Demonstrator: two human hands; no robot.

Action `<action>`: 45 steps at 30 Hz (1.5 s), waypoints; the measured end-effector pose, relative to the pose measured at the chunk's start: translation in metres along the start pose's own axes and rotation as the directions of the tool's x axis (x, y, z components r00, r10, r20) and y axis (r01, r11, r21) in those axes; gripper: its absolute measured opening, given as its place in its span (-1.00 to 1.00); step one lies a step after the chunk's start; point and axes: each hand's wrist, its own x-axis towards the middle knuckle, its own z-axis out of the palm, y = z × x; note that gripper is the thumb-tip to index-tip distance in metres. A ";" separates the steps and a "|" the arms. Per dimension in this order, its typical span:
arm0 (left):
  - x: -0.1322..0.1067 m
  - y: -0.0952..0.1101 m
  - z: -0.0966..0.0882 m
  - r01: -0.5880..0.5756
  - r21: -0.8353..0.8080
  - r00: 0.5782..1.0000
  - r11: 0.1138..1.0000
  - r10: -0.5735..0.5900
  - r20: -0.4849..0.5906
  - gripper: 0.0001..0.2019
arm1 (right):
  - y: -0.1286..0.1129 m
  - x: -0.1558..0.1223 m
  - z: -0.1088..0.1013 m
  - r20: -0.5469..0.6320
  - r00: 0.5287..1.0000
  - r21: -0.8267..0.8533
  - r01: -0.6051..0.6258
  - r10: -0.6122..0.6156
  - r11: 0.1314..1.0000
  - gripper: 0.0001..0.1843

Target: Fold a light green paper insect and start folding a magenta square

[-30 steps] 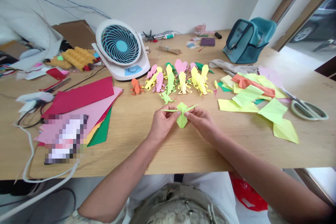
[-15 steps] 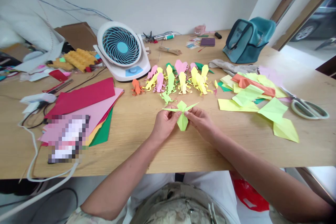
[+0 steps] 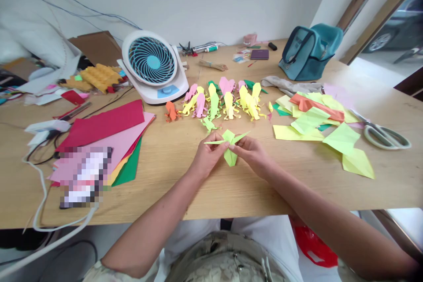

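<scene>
A half-folded light green paper figure (image 3: 230, 155) with two thin points sticking out sideways is held just above the wooden table (image 3: 231, 185). My left hand (image 3: 207, 156) pinches its left side with closed fingers. My right hand (image 3: 253, 153) pinches its right side the same way. Just beyond my hands stands a row of several finished paper figures (image 3: 220, 102) in pink, yellow, green and orange.
A stack of coloured paper sheets (image 3: 105, 134) lies at the left, loose yellow and green scraps (image 3: 325, 128) and scissors (image 3: 385, 134) at the right. A small fan (image 3: 153, 66) and a teal bag (image 3: 309, 50) stand at the back. White cables (image 3: 39, 202) hang off the front left edge.
Both hands have kept their pinch on the green figure and shifted it slightly; the left paper point now lies lower and tilted. The camera has drifted a little.
</scene>
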 end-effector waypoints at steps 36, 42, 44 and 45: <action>-0.005 0.006 0.001 -0.106 0.327 0.987 0.939 0.139 -0.079 -0.70 | 0.019 0.008 -0.003 0.059 0.995 -0.128 0.086 -0.079 0.988 -0.58; 0.000 0.002 -0.001 -0.001 0.029 1.000 1.000 0.001 -0.001 -0.59 | 0.015 0.002 0.000 0.045 0.992 -0.093 0.124 -0.120 0.988 -0.63; 0.001 0.003 -0.001 0.074 -0.074 0.996 0.995 -0.070 0.057 -0.57 | 0.009 0.000 0.002 0.060 0.992 -0.042 0.118 -0.115 0.992 -0.63; 0.002 0.004 -0.002 0.095 -0.088 0.993 0.992 -0.088 0.077 -0.58 | 0.007 0.000 0.002 0.072 0.991 -0.030 0.113 -0.110 0.993 -0.63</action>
